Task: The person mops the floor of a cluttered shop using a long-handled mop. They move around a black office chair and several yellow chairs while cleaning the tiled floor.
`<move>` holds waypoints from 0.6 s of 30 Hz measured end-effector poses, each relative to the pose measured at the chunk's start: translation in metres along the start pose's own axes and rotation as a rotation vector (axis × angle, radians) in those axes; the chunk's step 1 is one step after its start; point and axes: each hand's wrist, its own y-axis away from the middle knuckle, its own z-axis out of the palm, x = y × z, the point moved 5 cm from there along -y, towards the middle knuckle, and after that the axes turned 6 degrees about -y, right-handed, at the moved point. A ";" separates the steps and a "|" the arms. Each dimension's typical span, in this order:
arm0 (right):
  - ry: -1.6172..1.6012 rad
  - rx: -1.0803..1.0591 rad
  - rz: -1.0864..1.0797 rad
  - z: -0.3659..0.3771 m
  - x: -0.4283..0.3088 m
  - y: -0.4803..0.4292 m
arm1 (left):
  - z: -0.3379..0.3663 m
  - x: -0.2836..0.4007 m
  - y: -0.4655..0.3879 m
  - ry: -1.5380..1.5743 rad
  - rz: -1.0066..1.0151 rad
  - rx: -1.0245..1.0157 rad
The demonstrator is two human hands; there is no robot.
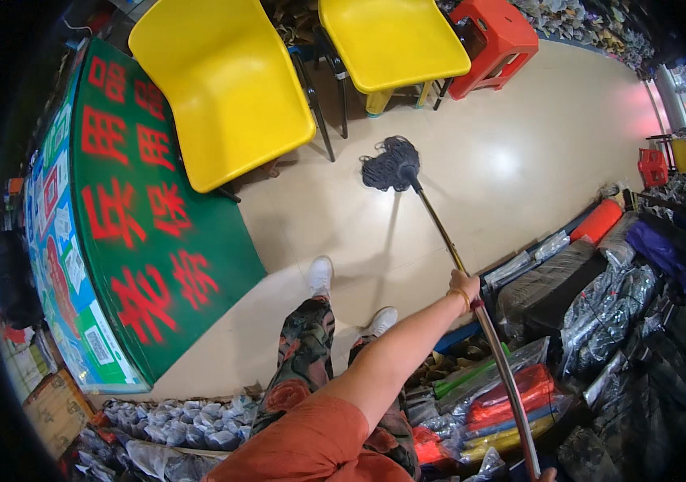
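A mop with a dark grey string head rests on the pale tiled floor, its metal handle running down to the lower right. One hand, with a bangle at the wrist, grips the handle about midway, at its dark red joint; from the arm it comes off, this looks like my left hand. At the bottom edge my right hand shows only as fingertips against the handle's upper end. The mop head lies in front of two yellow plastic chairs, a short way from their black metal legs.
Yellow chairs and a red plastic stool stand at the top. A green counter with red characters is on the left. Plastic-wrapped goods line the right side, and more bagged goods lie lower left.
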 end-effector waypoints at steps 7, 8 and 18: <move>0.181 0.473 -0.349 -0.060 0.023 -0.017 | -0.052 0.008 -0.013 0.471 0.116 -0.059; 0.188 0.500 -0.418 -0.060 0.022 -0.025 | -0.066 0.002 -0.018 0.586 0.064 -0.038; 0.005 0.398 -0.877 0.032 0.001 -0.058 | -0.218 -0.155 -0.001 0.416 -0.204 0.346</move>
